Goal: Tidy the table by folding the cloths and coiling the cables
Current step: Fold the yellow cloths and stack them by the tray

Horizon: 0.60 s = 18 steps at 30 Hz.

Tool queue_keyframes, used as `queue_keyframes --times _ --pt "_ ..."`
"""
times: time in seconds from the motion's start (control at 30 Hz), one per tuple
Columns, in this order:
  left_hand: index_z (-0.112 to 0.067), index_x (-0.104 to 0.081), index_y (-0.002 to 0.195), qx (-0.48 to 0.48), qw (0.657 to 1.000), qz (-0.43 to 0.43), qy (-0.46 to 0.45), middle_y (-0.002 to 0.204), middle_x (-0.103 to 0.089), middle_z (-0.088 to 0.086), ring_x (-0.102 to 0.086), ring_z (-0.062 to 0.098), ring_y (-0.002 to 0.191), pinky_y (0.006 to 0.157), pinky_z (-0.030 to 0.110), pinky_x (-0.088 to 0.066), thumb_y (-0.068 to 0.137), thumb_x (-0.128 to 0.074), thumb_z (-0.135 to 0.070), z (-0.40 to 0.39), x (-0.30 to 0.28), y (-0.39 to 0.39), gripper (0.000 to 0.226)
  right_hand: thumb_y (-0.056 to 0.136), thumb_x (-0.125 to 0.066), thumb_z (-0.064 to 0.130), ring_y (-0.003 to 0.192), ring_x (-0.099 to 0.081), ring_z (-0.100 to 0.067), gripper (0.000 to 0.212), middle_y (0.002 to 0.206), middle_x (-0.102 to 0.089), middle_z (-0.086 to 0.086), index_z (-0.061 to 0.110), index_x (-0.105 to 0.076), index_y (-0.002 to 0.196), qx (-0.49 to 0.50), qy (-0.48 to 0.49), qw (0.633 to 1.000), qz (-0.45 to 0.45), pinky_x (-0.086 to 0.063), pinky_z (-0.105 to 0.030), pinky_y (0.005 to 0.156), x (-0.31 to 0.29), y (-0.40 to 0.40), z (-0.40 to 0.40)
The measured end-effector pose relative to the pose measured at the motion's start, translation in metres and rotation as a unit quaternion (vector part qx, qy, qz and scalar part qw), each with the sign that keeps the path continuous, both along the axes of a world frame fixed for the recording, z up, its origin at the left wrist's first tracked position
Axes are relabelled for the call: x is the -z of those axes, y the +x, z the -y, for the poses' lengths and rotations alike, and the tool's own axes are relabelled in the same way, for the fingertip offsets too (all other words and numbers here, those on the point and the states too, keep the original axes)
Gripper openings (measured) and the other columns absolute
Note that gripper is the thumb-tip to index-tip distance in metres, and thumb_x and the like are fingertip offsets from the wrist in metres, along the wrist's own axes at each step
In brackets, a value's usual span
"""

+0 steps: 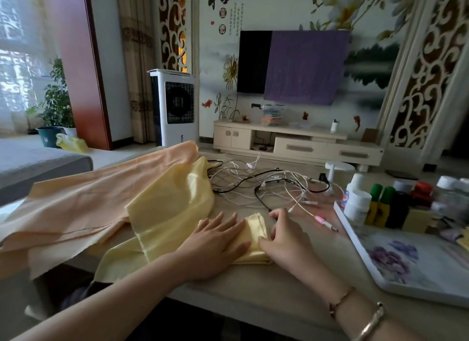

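Observation:
A small folded yellow cloth (256,230) lies on the table near its front edge. My left hand (218,241) lies flat on the cloth's left half with straight fingers. My right hand (284,236) rests on the cloth's right edge, fingers curled at the fold, thumb against the fabric. A larger yellow cloth (175,201) lies crumpled to the left, partly on top of a wide peach cloth (96,201) that hangs off the table's left edge. Behind the hands sprawls a tangle of white and black cables (269,186).
A white tray (406,272) with a purple flower print sits at the right, carrying several bottles and jars (380,201). A small white lamp (335,168) stands behind the cables. Beyond the table are a TV stand, an air cooler and a sofa at the left.

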<state>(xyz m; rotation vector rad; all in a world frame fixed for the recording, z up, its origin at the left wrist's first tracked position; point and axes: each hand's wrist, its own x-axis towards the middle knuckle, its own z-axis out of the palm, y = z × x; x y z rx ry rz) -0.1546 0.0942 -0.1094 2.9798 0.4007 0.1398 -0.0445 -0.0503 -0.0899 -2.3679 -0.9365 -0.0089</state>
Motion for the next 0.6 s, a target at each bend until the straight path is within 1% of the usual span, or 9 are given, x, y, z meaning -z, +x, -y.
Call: queue_keyframes --times 0.07,0.13,0.2,0.23,0.3,0.37,0.43,0.53,0.6 --pt "-0.040 0.002 0.151 0.002 0.999 -0.017 0.026 0.160 0.006 -0.014 0.011 0.014 0.147 0.120 0.038 0.003 0.091 -0.015 -0.069 -0.001 0.003 0.001 0.068 0.082 -0.063 0.045 0.111 -0.055 -0.022 0.044 0.111 -0.059 0.003 0.024 -0.044 0.115 0.021 -0.052 0.998 -0.030 -0.042 -0.034 0.094 -0.002 0.004 0.003" --pt "-0.041 0.005 0.151 0.004 0.999 -0.028 0.036 0.160 0.008 -0.013 0.010 0.015 0.148 0.119 0.038 0.003 0.090 -0.013 -0.070 -0.002 0.004 0.002 0.069 0.082 -0.061 0.050 0.107 -0.057 -0.022 0.027 0.106 -0.062 0.002 0.026 -0.051 0.092 0.019 -0.076 0.993 -0.089 -0.043 -0.033 0.094 -0.003 0.009 0.002" --pt "-0.043 0.006 0.150 0.002 0.999 -0.033 0.032 0.160 0.008 -0.012 0.009 0.017 0.148 0.119 0.038 0.002 0.091 -0.015 -0.070 -0.001 0.003 0.003 0.069 0.083 -0.060 0.048 0.093 -0.055 -0.020 0.033 0.092 -0.059 -0.001 0.021 -0.047 0.071 -0.001 -0.088 0.987 -0.133 -0.040 -0.030 0.083 -0.004 0.012 -0.001" --pt "-0.043 0.005 0.150 0.000 0.999 -0.036 0.026 0.160 0.008 -0.012 0.007 0.018 0.148 0.119 0.039 0.002 0.091 -0.017 -0.070 -0.001 0.003 0.003 0.068 0.083 -0.060 0.045 0.088 -0.052 -0.019 0.034 0.087 -0.055 -0.002 0.019 -0.045 0.067 -0.014 -0.092 0.985 -0.146 -0.038 -0.029 0.078 -0.004 0.013 -0.004" --pt "-0.045 0.002 0.150 -0.007 0.999 -0.034 0.006 0.161 0.002 -0.011 0.000 0.020 0.149 0.119 0.040 -0.002 0.090 -0.023 -0.070 0.001 -0.001 0.005 0.069 0.083 -0.061 0.037 0.083 -0.051 -0.018 0.026 0.084 -0.054 -0.002 0.018 -0.050 0.069 -0.039 -0.084 0.983 -0.161 -0.037 -0.027 0.072 -0.009 0.012 -0.007" --pt "-0.044 -0.008 0.150 -0.025 0.999 0.003 -0.034 0.159 -0.017 -0.009 -0.019 0.023 0.145 0.118 0.040 -0.015 0.090 -0.034 -0.068 0.004 -0.010 0.009 0.070 0.085 -0.061 0.027 0.078 -0.054 -0.015 0.012 0.082 -0.058 -0.001 0.018 -0.057 0.078 -0.071 -0.033 0.981 -0.177 -0.039 -0.026 0.068 -0.015 0.011 -0.009" --pt "-0.038 -0.022 0.149 -0.033 0.990 0.068 -0.121 0.150 -0.039 -0.005 -0.040 0.022 0.134 0.111 0.039 -0.031 0.091 -0.048 -0.057 0.008 -0.024 0.013 0.066 0.086 -0.061 0.023 0.068 -0.052 -0.010 0.007 0.075 -0.057 0.003 0.018 -0.058 0.081 -0.092 0.042 0.975 -0.197 -0.039 -0.023 0.062 -0.025 0.010 -0.004" --pt "-0.023 -0.039 0.141 -0.021 0.963 0.174 -0.203 0.140 -0.049 -0.001 -0.049 0.016 0.125 0.104 0.032 -0.039 0.091 -0.060 -0.035 0.020 -0.044 0.021 0.056 0.087 -0.059 0.014 0.062 -0.058 -0.010 0.007 0.075 -0.060 0.000 0.013 -0.060 0.093 -0.093 0.171 0.925 -0.326 -0.050 -0.025 0.056 -0.042 0.011 0.013" --pt "-0.018 -0.050 0.128 -0.030 0.938 0.246 -0.242 0.127 -0.053 -0.001 -0.052 0.015 0.113 0.098 0.032 -0.043 0.089 -0.064 -0.029 0.034 -0.053 0.026 0.042 0.086 -0.059 0.011 0.065 -0.062 -0.013 0.009 0.080 -0.062 -0.005 0.010 -0.060 0.096 -0.075 0.219 0.904 -0.360 -0.055 -0.028 0.056 -0.054 0.015 0.026"
